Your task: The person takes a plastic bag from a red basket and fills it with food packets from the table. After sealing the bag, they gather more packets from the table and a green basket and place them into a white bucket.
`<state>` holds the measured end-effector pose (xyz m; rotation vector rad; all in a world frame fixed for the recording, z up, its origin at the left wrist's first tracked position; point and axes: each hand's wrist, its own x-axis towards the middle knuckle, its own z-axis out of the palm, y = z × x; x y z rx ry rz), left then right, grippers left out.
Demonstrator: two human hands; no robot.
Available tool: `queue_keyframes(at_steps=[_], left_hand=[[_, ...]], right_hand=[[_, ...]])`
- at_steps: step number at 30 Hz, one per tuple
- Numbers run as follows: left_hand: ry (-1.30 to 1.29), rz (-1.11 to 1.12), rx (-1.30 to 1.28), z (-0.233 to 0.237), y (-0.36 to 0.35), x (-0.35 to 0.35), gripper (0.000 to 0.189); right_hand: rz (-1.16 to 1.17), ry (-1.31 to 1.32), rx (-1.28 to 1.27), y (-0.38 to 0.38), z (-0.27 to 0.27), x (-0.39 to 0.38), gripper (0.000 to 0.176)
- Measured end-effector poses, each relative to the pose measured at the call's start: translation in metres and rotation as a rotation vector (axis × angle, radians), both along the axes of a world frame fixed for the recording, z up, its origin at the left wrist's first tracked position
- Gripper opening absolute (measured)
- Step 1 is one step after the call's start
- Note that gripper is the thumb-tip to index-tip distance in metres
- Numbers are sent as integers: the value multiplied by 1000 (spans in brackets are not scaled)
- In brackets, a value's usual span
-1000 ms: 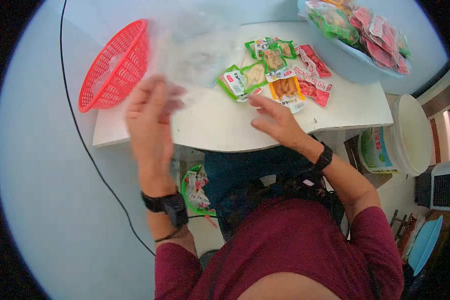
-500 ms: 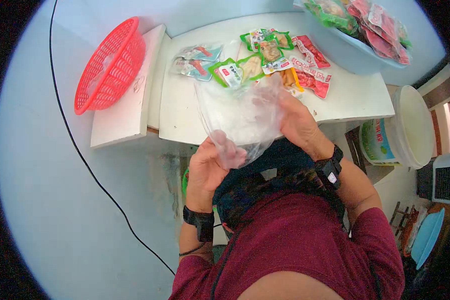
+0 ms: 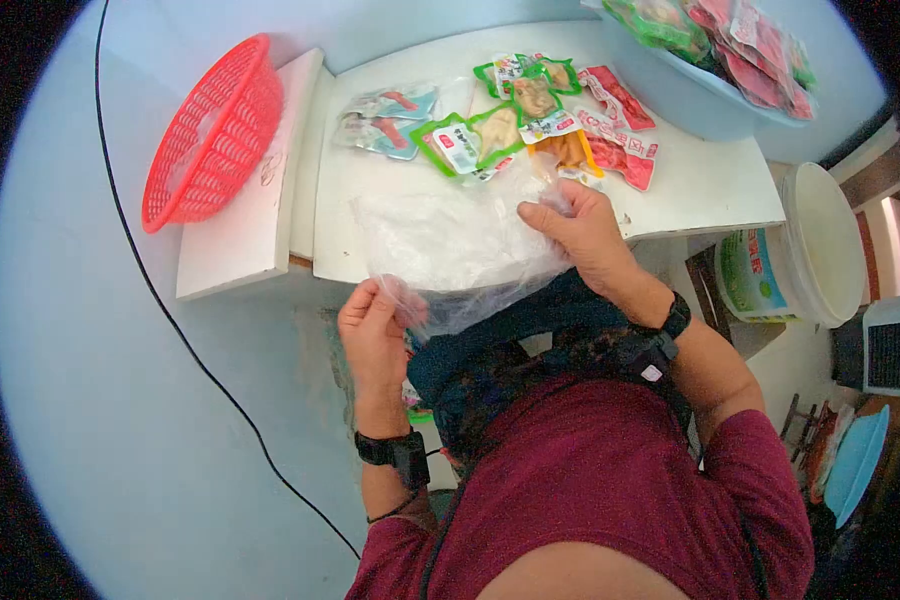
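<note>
A clear plastic bag is stretched between my two hands over the front edge of the white table. My left hand pinches its near left corner. With thumb and fingers, my right hand grips the bag's right side. Just beyond the bag lie food packets: green-edged packets, an orange-edged packet, red packets and pale blue packets on the left.
A red plastic basket leans on a white board at the left. Back right, a light blue basin holds more packets. A white bucket stands right of the table. A black cable hangs along the wall.
My hands have moved apart, the left one going left and slightly down. The plastic bag is now spread wider and flatter between them.
</note>
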<state>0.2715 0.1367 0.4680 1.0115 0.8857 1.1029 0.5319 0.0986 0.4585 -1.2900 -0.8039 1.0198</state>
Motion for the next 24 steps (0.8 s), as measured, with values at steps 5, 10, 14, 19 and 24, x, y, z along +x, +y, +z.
queue_keyframes(at_steps=[5, 10, 14, 19, 24], left_hand=[[210, 151, 103, -1, 5, -5, 14], [276, 198, 101, -12, 12, -7, 16], [198, 99, 96, -8, 11, 4, 17], [219, 9, 46, -9, 9, 7, 16], [279, -12, 47, -10, 8, 4, 15]], right_hand=[[-37, 65, 48, -4, 6, 11, 24], [-1, 186, 110, -6, 10, 26, 18], [67, 270, 30, -4, 7, 32, 23], [49, 377, -108, -8, 29, 31, 36], [-16, 195, -34, -9, 15, 51, 30]])
